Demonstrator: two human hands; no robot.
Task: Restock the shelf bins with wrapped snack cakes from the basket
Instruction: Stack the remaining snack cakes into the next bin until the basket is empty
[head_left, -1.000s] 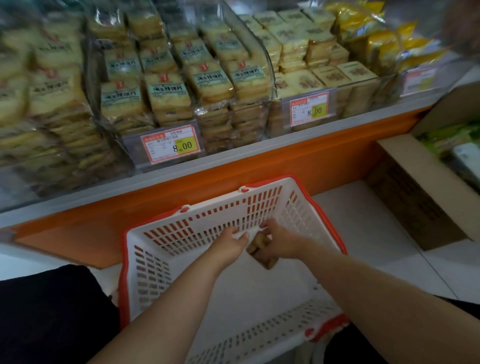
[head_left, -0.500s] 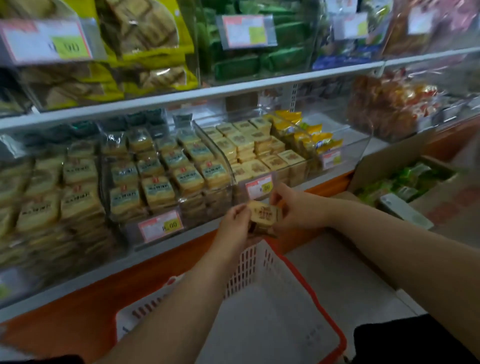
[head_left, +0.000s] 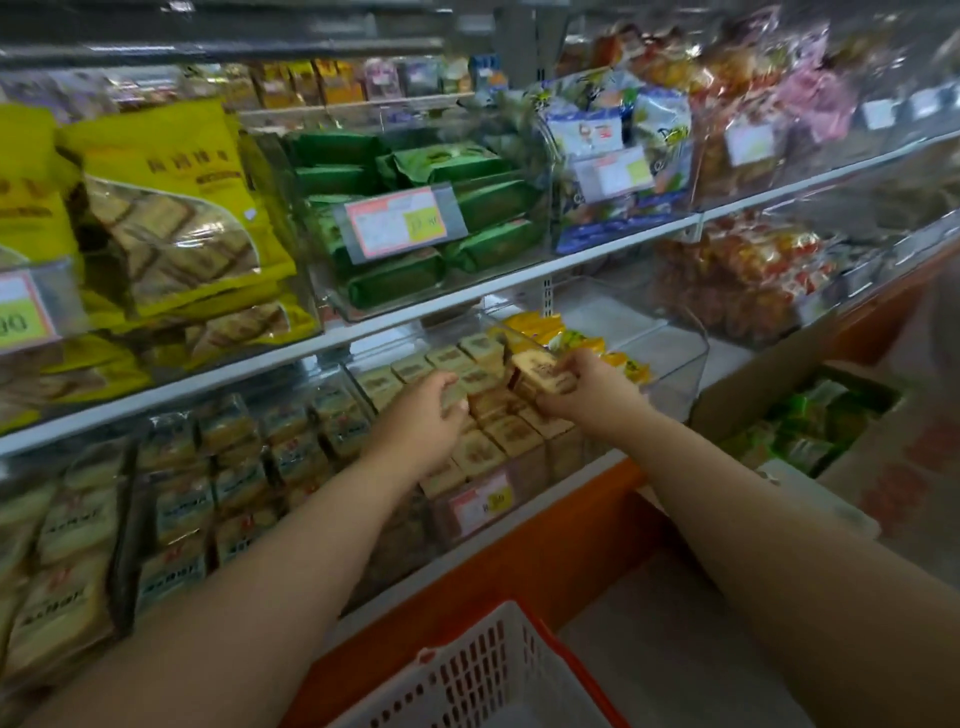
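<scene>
My right hand grips a small stack of tan wrapped snack cakes just above a clear shelf bin on the lower shelf. The bin holds rows of the same tan cakes. My left hand is beside it, over the bin's middle, with its fingers curled round another cake that is mostly hidden. The white basket with a red rim sits on the floor at the bottom edge, below my arms; its inside is mostly out of view.
Left of the bin are bins of paler wrapped cakes. To its right is a clear bin with a few yellow packets. Green packs and yellow bags fill the shelf above. An open cardboard box stands at right.
Both hands lifted cakes out of the basket and carried them up and forward over the bin. The hands have parted, each with its own cake, and my view has tilted up to the shelves.
</scene>
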